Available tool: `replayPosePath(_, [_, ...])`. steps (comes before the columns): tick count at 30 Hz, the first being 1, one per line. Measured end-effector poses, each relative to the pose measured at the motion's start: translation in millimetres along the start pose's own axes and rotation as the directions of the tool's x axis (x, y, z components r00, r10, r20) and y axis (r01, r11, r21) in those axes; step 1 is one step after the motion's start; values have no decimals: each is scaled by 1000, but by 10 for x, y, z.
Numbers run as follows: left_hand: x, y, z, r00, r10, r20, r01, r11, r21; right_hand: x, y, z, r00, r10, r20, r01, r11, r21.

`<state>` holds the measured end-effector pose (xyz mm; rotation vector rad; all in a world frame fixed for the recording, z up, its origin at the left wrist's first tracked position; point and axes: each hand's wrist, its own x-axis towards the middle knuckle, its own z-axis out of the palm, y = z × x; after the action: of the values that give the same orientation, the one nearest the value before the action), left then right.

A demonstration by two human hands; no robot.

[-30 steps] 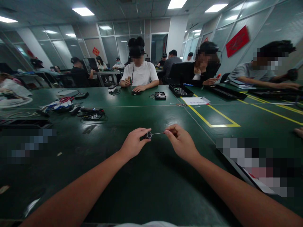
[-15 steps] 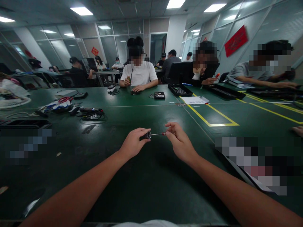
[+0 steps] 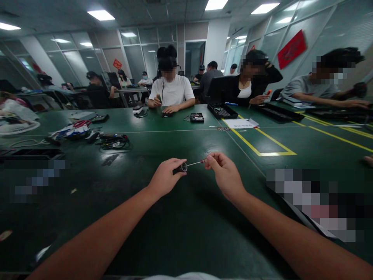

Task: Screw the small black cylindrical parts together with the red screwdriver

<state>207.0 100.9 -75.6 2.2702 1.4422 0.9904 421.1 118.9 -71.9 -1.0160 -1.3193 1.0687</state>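
In the middle of the head view, my left hand (image 3: 165,175) is closed around a short black cylinder (image 3: 183,167) with a silvery ring at its open end, which faces right. The exact kind of this part cannot be made out. My right hand (image 3: 225,171) pinches the red handle of a thin screwdriver (image 3: 194,163). Its metal shaft points left, with the tip at the cylinder's open end and the handle end slightly higher. Whether the tip touches the ring or sits inside is too small to tell. Both hands are above the green table (image 3: 175,233).
Bundled cables (image 3: 114,142) and a heap of tools (image 3: 74,130) lie at the left. Across the table sits a person in white (image 3: 171,91), near a small black box (image 3: 197,117). Black trays (image 3: 223,111) and a white paper (image 3: 240,123) lie beyond yellow tape at the right.
My right fingers have closed in on the screwdriver's handle, and its handle end has risen a little. My left hand keeps the cylinder nearly still. A person at the right has raised an arm.
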Motion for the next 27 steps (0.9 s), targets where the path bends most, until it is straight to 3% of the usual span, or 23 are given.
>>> replayPosePath(3, [19, 2, 4, 1000, 17, -2, -17, 997, 73, 51, 47, -16, 987, 149, -61, -137, 976, 169])
replayPosePath(5, [28, -16, 11, 1000, -6, 17, 5, 996, 84, 76, 84, -35, 981, 171, -92, -153, 971, 182])
replayPosePath(15, [3, 5, 30, 998, -40, 53, 39, 999, 5, 10, 22, 10, 998, 8, -60, -7, 1000, 17])
replayPosePath(27, [-12, 38, 11, 1000, -3, 12, 3, 999, -41, -2, 11, -5, 998, 4, -60, -3, 1000, 16])
